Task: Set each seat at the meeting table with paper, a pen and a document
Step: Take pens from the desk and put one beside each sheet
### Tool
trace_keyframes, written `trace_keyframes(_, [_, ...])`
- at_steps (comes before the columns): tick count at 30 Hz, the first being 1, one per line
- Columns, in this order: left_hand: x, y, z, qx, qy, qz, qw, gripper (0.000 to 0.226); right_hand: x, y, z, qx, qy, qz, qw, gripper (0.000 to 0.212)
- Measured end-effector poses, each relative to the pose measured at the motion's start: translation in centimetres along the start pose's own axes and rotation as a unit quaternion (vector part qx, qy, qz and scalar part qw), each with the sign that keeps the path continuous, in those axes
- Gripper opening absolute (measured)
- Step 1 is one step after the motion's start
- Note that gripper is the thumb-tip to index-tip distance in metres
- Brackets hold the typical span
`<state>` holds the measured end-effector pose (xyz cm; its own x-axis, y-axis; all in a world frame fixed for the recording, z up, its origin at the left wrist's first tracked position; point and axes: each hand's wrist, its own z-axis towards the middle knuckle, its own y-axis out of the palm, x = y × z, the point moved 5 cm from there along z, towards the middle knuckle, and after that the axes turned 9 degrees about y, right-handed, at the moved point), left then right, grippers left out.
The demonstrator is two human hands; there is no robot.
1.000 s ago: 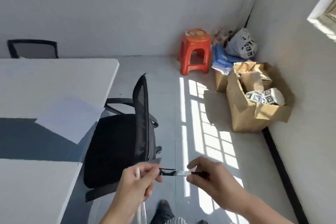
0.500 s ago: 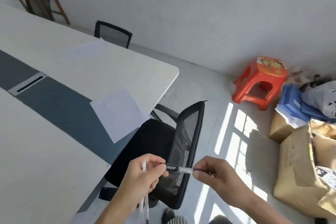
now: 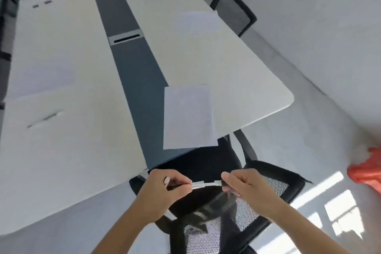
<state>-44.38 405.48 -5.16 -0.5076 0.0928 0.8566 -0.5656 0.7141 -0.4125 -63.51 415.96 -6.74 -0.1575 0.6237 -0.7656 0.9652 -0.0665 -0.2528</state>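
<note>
Your left grip [image 3: 162, 190] pinches one end of a pen [image 3: 206, 183] and your right grip [image 3: 247, 188] pinches the other end. The pen is held in the air over the near chair [image 3: 206, 163], just off the end of the tabletop [image 3: 237, 72]. Your left grip also curls round at least one spare pen, whose white tip [image 3: 166, 180] shows.

Progress looks early to middle. One sheet of paper [image 3: 188, 116] lies at this end seat with its near corner past the tabletop edge. No pen or document is with it. A second sheet [image 3: 198, 22] lies by the far chair [image 3: 235, 11], also alone. You have yet to lay a pen here, and documents are needed at every seat I can see.

Hard to read:
- Thin dark marks [image 3: 44, 117] on the left side may be pens already laid, but they are too blurred to call.
- The spare pen count is hidden inside your left grip.
- I cannot tell if the cap is on or coming off.
- The far tabletop end is cut off.
- The red thing [image 3: 369, 169] at the right edge is smeared.
</note>
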Motion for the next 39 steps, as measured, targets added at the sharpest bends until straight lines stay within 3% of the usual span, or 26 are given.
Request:
trace_keyframes(5, [1.9,2.0,2.7,0.071,-0.048,-0.052,0.995,0.008,-1.9,-4.7,4.2,-0.073,-0.037,-0.056,0.995,0.041])
trace_keyframes(11, [4.3,4.9,5.7,0.106,-0.072,-0.037,0.991,0.005,-2.9,-8.0,6.9,-0.099,-0.07,-0.081,0.989,0.01])
trace_keyframes(19, [5.5,6.2,7.0,0.164,-0.074,-0.013,0.984,0.006,-3.9,-9.4,8.4,-0.155,-0.082,-0.108,0.979,0.015])
trace_keyframes(24, [5.4,6.5,8.5,0.138,-0.071,0.004,0.988,0.008,-3.4,-9.7,9.4,-0.23,-0.036,-0.116,0.966,0.016])
trace_keyframes(28, [4.4,6.4,10.3,0.119,-0.091,-0.017,0.989,0.031,-3.1,-9.2,10.4,-0.281,-0.032,-0.17,0.944,0.019])
trace_keyframes(32, [2.7,5.0,10.3,0.221,-0.152,-0.058,0.962,0.037,-3.1,-10.5,14.6,-0.215,0.01,-0.149,0.965,0.017])
trace_keyframes(35, [1.7,4.0,8.1,0.307,-0.192,-0.085,0.928,0.027,-1.9,-12.8,20.6,-0.049,0.03,-0.123,0.991,0.015])
trace_keyframes(37, [1.3,4.1,6.3,0.335,-0.207,-0.108,0.913,0.019,-1.1,-14.2,24.4,0.072,0.022,-0.19,0.979,0.017])
trace_keyframes(39, [1.1,4.6,4.5,0.354,-0.218,-0.111,0.903,0.014,-0.3,-14.8,27.2,0.134,0.036,-0.235,0.962,0.022])
